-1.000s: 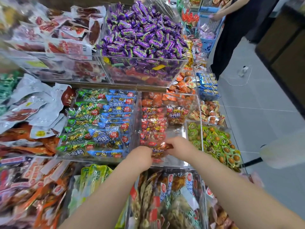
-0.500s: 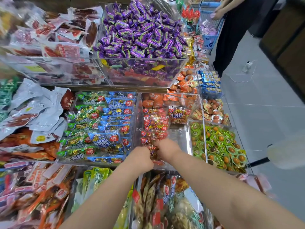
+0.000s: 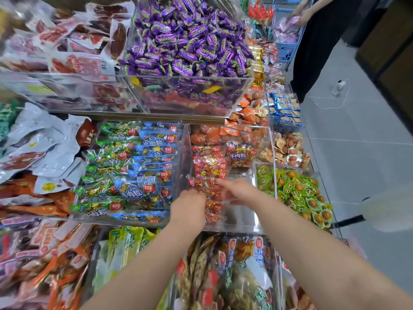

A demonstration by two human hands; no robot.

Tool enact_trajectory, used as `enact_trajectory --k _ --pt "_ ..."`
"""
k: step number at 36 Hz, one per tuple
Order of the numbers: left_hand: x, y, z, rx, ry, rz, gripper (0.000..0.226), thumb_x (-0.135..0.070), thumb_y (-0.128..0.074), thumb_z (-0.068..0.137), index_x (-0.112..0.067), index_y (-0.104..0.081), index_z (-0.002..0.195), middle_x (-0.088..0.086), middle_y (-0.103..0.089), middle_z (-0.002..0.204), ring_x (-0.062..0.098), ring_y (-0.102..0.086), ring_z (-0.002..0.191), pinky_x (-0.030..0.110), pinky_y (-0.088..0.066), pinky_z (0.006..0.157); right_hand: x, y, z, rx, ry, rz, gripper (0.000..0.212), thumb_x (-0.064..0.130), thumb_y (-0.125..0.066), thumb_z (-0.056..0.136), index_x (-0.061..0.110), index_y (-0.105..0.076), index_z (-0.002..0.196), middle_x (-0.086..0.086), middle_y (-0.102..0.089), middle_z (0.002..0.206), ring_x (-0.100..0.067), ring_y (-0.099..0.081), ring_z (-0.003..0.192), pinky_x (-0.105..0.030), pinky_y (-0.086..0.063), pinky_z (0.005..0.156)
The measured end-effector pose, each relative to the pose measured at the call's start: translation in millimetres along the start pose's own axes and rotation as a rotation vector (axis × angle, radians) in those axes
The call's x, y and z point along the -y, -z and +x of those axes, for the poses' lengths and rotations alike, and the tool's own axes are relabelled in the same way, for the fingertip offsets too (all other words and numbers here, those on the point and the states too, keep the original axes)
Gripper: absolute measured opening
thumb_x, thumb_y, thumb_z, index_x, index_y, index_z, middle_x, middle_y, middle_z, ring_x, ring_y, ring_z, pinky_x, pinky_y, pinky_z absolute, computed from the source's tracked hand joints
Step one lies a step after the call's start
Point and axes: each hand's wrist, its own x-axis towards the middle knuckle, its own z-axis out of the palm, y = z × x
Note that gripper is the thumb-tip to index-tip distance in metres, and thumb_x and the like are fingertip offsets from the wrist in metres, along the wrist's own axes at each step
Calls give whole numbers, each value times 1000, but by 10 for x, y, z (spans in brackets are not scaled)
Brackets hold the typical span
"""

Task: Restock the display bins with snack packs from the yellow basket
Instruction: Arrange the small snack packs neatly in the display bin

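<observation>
At the far end of the aisle a person in black clothing (image 3: 317,52) stands just beside a blue plastic basket (image 3: 287,50), one arm stretched over it. On the grey tiled floor (image 3: 357,142) near that person lies a small white plug block (image 3: 338,86) with a thin white cable (image 3: 330,107) looping away from it, and dark brown cabinets (image 3: 391,52) line the right edge. Lower right, blurred and close to the camera, a pale white object (image 3: 388,211) sits at the end of a black handle (image 3: 350,220).
</observation>
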Motion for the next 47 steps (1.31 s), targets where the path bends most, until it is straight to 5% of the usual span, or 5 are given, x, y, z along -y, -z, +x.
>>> enact_trajectory --k 4,7,16,41,47 --pt "-122 -123 124 90 -86 -74 88 -12 -70 77 -12 -19 149 16 -14 155 37 -9 144 46 -15 117 -52 152 242 -290 -54 195 35 44 -39 97 14 -52 110 -8 -49 105 -23 -46 97 -37 -40 91" --pt "-205 -195 299 264 -60 -132 116 -15 -69 78 -15 22 150 13 31 155 33 36 138 48 23 106 19 105 356 -172 -65 388 54 50 -31 98 21 -34 143 -1 -41 144 -23 -37 133 -40 -30 109" --pt "-184 -336 487 162 -125 51 138 -59 -72 69 -13 36 142 10 38 152 28 55 118 50 35 97 221 -168 568 38 -49 459 66 68 -27 90 21 -55 127 -4 -61 122 -20 -57 111 -43 -40 105" --pt "43 -175 713 325 -232 253 146 -77 -67 61 -12 36 141 14 42 149 31 35 139 44 21 111 45 102 309 -248 -153 466 22 20 -42 97 10 -56 84 -11 -56 85 -24 -51 75 -30 -40 62" --pt "-11 -85 535 308 -236 1 126 -72 -62 73 -13 17 151 9 24 158 27 22 146 41 12 115 -103 34 -384 -199 -160 430 28 11 -43 97 -3 -57 117 -24 -58 125 -29 -61 90 -35 -50 77"
